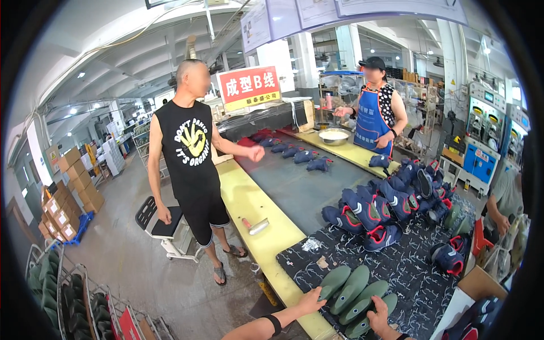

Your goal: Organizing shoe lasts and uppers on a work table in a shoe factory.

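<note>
A row of several green shoe lasts (349, 292) lies side by side at the near edge of a dark, thread-strewn mat (309, 266). My left hand (310, 301) is closed against the left end of the row, its fingertips on the outermost last. From the right, my right hand (378, 317) curls its fingers over the lasts at that end, so the row sits between both hands. Farther along the mat is a heap of navy shoes (391, 198) with red trim. One of them, a single navy shoe (383, 237), lies nearest the lasts.
A yellow ledge (258, 221) borders the conveyor (272, 181), with a tool (258, 226) on it. One person (190, 141) stands to the left; another in a blue apron (371, 122) is across, near a metal bowl (334, 136). Racks of lasts (73, 300) stand at lower left.
</note>
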Demonstrator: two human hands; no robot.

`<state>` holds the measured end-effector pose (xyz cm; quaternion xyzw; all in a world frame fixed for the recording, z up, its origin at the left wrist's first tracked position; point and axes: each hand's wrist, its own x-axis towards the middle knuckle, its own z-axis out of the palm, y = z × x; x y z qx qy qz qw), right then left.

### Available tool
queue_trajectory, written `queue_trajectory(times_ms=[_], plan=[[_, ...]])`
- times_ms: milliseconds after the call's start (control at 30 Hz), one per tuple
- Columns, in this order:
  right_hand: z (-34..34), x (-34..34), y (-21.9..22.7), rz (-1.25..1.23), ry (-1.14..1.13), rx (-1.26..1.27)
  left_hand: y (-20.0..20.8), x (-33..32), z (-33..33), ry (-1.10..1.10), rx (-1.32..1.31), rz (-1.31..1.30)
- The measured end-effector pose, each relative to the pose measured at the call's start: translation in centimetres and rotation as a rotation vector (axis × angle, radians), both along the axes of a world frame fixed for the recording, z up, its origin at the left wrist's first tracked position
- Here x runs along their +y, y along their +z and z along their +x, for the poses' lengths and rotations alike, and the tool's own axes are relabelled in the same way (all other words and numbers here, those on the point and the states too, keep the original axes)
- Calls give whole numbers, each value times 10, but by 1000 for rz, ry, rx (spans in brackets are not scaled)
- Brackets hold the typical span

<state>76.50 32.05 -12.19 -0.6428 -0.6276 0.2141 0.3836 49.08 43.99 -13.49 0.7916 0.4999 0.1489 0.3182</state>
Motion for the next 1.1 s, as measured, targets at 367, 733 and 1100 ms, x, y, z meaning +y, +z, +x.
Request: queue_trajectory(times_ms=[367,733,1100], plan=[[2,-3,-7,9,-38,-36,9,-19,15,38,-54,-27],[3,-4,-11,48,-20,-62,8,-3,52,-10,35,216],[-5,-6,6,11,-47,-13,7,-5,47,-29,32,275]])
